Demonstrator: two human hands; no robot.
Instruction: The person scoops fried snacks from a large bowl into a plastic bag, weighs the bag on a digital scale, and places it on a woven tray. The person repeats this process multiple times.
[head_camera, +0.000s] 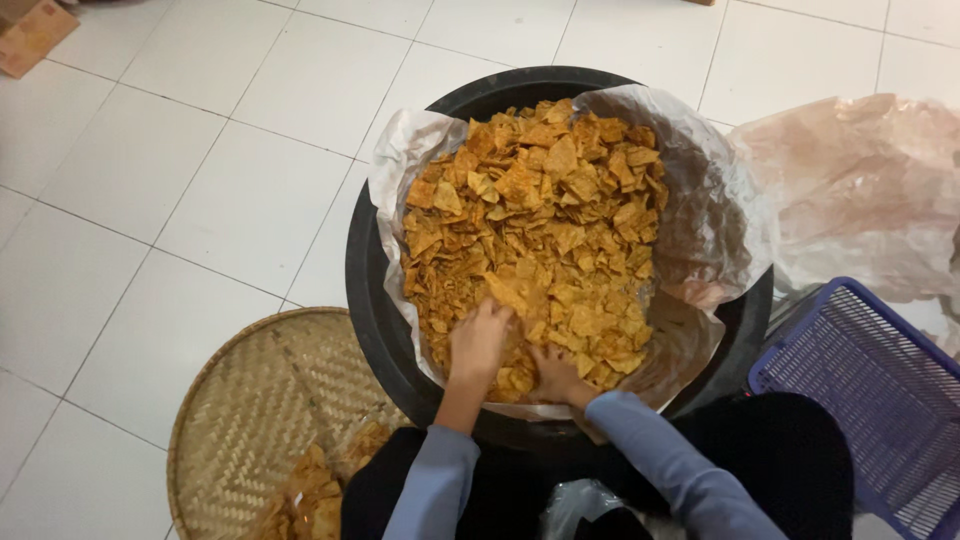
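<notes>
A big black tub (362, 290) stands on the floor, lined with clear plastic (705, 215) and heaped with orange-brown fried chips (540, 220). Both of my hands are dug into the near edge of the heap. My left hand (478, 345) lies palm down on the chips with fingers curled into them. My right hand (558, 378) is pushed in beside it, its fingers buried among the chips. Whether either hand has closed on any chips is hidden. Both arms wear light blue sleeves.
A round woven bamboo tray (250, 400) lies at the lower left with a clear bag of chips (315, 490) on it. A purple plastic basket (870, 385) sits at the right, crumpled plastic sheeting (860, 180) behind it. White floor tiles surround everything.
</notes>
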